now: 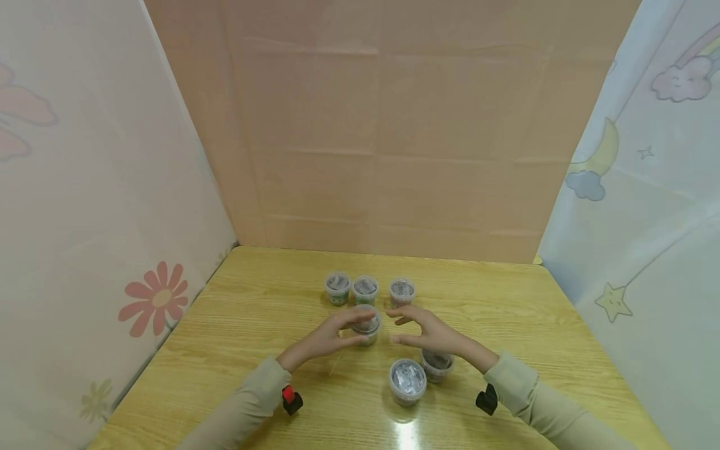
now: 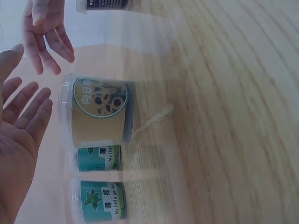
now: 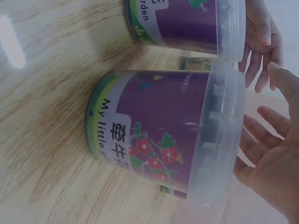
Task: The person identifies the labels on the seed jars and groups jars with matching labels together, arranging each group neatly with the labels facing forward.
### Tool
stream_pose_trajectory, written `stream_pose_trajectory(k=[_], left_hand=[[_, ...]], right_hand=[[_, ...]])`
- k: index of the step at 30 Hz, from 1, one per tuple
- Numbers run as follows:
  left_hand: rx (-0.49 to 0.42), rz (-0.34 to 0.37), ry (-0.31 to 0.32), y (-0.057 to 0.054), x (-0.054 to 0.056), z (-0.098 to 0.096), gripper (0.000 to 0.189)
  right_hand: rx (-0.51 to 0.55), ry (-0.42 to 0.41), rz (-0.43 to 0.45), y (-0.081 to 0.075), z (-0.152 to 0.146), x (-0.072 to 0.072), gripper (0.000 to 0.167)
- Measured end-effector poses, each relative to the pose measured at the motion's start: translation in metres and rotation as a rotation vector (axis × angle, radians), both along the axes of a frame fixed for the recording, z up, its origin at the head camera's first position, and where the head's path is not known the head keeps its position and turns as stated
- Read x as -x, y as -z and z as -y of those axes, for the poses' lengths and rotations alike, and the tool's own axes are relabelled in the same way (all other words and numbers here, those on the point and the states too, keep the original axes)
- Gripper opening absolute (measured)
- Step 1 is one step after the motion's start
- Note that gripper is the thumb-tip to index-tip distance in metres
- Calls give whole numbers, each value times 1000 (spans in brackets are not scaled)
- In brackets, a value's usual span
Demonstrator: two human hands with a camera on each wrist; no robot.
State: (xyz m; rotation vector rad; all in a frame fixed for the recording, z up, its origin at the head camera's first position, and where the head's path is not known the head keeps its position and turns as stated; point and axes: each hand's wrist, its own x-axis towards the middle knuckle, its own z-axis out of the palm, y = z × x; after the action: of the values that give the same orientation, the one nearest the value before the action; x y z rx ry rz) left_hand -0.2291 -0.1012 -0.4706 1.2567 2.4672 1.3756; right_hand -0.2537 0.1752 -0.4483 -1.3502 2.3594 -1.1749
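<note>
My left hand (image 1: 337, 331) hovers beside and partly over a clear-lidded plastic tub (image 1: 371, 337), fingers extended and holding nothing. In the left wrist view this tub has a tan label with a sunflower picture (image 2: 100, 130), and a gap shows between it and the hand. My right hand (image 1: 433, 332), fingers spread and relaxed, is above a purple-labelled tub (image 1: 437, 367) with red flowers on its label. Beside that one stands another purple tub (image 1: 407, 382), whose lid shows a silvery packet underneath. The two hands face each other, apart.
Two green-labelled tubs (image 1: 338, 292) (image 1: 365, 290) stand together at the back of the wooden table (image 1: 270, 294). Another tub (image 1: 402, 292) is to their right. A tan panel (image 1: 377, 125) rises behind the table, with patterned sheets at both sides.
</note>
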Motion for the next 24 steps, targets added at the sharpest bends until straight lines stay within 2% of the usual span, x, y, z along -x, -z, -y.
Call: stream_pose_trajectory(k=[6, 13, 24], left_hand=[[-2, -24, 6, 1, -2, -2, 53], [9, 53, 16, -4, -6, -6, 55], [-2, 67, 67, 1, -8, -11, 54]], right_hand=[[1, -17, -28, 1, -2, -1, 54], [-6, -35, -18, 2, -5, -1, 54], [-20, -39, 2, 4, -9, -5, 53]])
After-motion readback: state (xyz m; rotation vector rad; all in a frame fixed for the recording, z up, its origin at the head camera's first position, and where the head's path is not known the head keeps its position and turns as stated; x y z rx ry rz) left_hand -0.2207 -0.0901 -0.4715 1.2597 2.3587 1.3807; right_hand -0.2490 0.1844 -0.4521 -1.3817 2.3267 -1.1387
